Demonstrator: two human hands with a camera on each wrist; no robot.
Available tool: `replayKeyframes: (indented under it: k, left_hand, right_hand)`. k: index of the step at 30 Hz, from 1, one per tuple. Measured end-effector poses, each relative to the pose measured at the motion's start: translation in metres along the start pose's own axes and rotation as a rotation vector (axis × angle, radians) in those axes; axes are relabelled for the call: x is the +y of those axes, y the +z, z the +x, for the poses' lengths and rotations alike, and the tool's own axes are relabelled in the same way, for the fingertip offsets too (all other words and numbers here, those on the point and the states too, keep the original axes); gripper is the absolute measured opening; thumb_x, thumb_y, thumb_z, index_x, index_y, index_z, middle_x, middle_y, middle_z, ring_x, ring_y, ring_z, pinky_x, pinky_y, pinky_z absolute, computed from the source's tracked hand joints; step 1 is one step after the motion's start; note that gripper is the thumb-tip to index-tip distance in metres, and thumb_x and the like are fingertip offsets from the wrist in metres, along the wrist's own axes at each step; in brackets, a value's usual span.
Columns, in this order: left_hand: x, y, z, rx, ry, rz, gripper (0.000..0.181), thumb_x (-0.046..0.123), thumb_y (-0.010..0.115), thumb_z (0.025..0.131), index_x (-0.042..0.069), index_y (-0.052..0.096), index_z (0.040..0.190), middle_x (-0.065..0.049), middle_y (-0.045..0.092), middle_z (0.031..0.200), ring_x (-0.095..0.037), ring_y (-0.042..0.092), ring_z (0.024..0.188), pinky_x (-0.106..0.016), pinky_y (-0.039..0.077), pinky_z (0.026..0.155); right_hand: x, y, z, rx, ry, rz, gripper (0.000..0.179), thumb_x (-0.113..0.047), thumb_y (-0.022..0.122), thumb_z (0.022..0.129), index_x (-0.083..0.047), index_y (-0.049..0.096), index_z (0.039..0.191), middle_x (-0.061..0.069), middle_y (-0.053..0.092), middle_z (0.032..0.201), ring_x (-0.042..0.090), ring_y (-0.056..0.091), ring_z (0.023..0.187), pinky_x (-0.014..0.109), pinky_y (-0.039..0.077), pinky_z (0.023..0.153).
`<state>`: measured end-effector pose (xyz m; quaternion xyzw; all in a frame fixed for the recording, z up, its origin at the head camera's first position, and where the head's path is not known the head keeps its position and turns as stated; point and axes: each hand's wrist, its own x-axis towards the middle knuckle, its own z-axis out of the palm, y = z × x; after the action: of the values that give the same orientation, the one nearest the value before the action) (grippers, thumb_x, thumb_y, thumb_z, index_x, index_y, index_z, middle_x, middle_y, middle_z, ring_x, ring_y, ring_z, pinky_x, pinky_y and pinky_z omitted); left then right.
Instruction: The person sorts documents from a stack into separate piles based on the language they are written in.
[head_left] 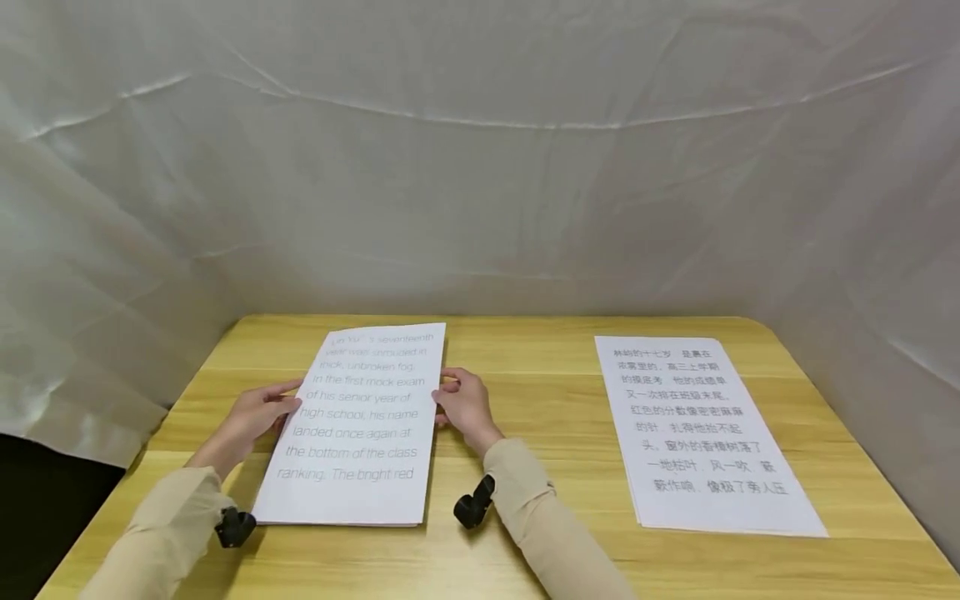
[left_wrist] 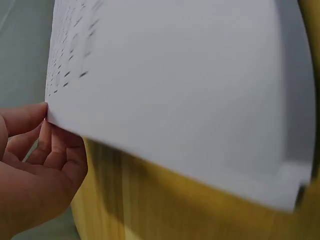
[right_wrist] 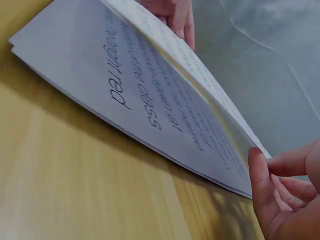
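A white sheet (head_left: 360, 417) printed with large English text is held between two hands on the left side of the table. My left hand (head_left: 258, 417) pinches its left edge between thumb and fingers. On the opposite edge, my right hand (head_left: 465, 404) pinches the paper the same way. In the right wrist view, the held paper (right_wrist: 200, 67) is raised and bowed above other printed sheets (right_wrist: 75, 70) lying on the table, with a gap between them. How many sheets the hands hold cannot be told.
A second set of white pages (head_left: 697, 433) with Chinese text lies on the right side of the wooden table (head_left: 540, 467). Grey cloth (head_left: 480, 192) hangs behind the table and along its sides. Black wrist devices (head_left: 474, 504) sit at both sleeves.
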<state>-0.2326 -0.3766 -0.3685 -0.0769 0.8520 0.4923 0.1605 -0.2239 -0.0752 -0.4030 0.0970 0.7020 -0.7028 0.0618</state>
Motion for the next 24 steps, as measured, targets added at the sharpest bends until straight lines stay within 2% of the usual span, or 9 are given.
replayKeyframes:
  k: [7,14,20,24]
  left_hand:
    - [-0.005,-0.007,0.002,0.030,-0.014,0.016,0.054,0.017,0.054,0.099,-0.006,0.036,0.145,-0.013,0.063,0.107,-0.016,0.060,0.078,-0.030,0.052,0.066]
    - [-0.006,-0.009,0.005,0.030,-0.015,0.043,0.051,0.015,0.053,0.099,-0.009,0.039,0.142,-0.014,0.066,0.104,-0.016,0.061,0.077,-0.029,0.052,0.066]
    - [-0.009,-0.008,0.008,0.041,-0.027,0.054,0.049,0.013,0.052,0.099,-0.011,0.040,0.140,-0.017,0.065,0.105,-0.017,0.061,0.077,-0.029,0.052,0.065]
    - [-0.008,-0.008,0.009,0.043,-0.036,0.068,0.049,0.012,0.051,0.099,-0.012,0.040,0.139,-0.022,0.063,0.109,-0.019,0.060,0.079,-0.029,0.052,0.066]
  right_hand:
    - [0.003,0.012,0.003,0.009,-0.025,-0.071,0.045,0.008,0.063,0.086,0.005,0.055,0.130,0.010,0.057,0.089,0.012,0.053,0.054,0.024,0.052,0.047]
    - [0.002,0.018,0.003,0.013,-0.065,-0.127,0.046,0.007,0.062,0.086,0.008,0.053,0.131,0.008,0.058,0.088,0.010,0.050,0.051,0.023,0.051,0.046]
    - [-0.001,0.019,0.003,-0.032,-0.079,-0.107,0.046,0.009,0.061,0.086,0.011,0.052,0.131,0.008,0.057,0.087,0.011,0.051,0.052,0.027,0.053,0.049]
    - [-0.002,0.018,0.002,-0.053,-0.070,-0.135,0.049,0.010,0.061,0.085,0.012,0.050,0.132,0.007,0.056,0.085,0.012,0.051,0.049,0.026,0.052,0.049]
